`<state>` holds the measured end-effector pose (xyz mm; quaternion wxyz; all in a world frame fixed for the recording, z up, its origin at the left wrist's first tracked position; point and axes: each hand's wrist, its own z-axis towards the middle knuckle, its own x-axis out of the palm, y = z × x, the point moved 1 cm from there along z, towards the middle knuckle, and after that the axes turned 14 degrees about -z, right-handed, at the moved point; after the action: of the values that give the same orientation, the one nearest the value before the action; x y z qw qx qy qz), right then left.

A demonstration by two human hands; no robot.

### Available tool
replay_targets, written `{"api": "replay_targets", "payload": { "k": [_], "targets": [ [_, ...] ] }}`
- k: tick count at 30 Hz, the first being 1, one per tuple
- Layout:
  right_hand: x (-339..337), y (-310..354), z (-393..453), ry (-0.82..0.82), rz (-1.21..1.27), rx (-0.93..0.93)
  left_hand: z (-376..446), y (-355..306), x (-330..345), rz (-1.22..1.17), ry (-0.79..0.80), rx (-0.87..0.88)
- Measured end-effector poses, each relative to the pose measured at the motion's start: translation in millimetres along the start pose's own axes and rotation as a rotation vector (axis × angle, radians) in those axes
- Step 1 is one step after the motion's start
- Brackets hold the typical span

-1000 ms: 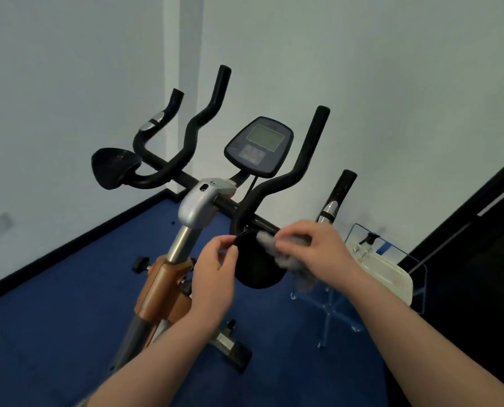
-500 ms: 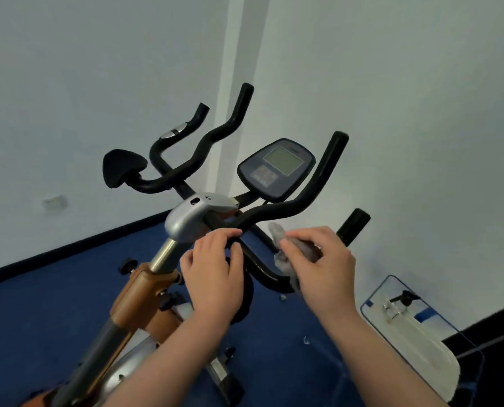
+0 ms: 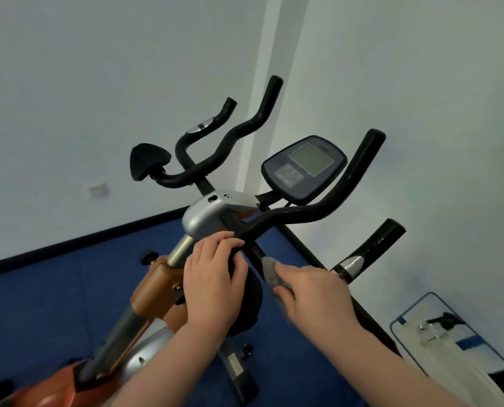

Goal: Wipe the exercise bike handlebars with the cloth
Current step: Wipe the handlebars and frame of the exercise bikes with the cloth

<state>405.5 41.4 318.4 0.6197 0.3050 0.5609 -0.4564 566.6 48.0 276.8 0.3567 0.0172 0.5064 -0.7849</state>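
The exercise bike's black handlebars (image 3: pixel 309 212) branch out from a silver stem cap (image 3: pixel 206 212), with a grey display console (image 3: pixel 303 168) above them. My left hand (image 3: pixel 212 283) rests curled over the round black elbow pad (image 3: pixel 249 301) near the stem. My right hand (image 3: pixel 315 292) presses a small grey cloth (image 3: pixel 271 273) against the lower right bar, beside its silver pulse sensor (image 3: pixel 352 263). Only the cloth's left end shows past my fingers.
White walls meet in a corner right behind the bike. Blue carpet (image 3: pixel 68 289) covers the floor. The orange frame (image 3: pixel 156 289) and seat post run down to the lower left. A clear stand holding a white object (image 3: pixel 439 342) sits on the floor at lower right.
The view has tilted up and closer to the bars. My right hand with the cloth slid down the lower right bar toward me; my left hand stayed on the pad.
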Motion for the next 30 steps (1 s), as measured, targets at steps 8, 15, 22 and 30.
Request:
{"api": "replay_targets", "payload": {
  "k": [8,15,22,30],
  "targets": [
    [8,19,41,0.095,0.050,0.141,-1,2,0,-0.041,0.019,0.019],
    [12,6,34,0.135,-0.052,0.199,0,6,2,-0.023,0.039,0.047],
    [12,9,46,0.182,0.003,0.187,0,7,1,-0.019,0.049,0.070],
    [16,17,63,0.238,0.126,0.283,0,8,3,0.001,0.051,0.095]
  ]
}}
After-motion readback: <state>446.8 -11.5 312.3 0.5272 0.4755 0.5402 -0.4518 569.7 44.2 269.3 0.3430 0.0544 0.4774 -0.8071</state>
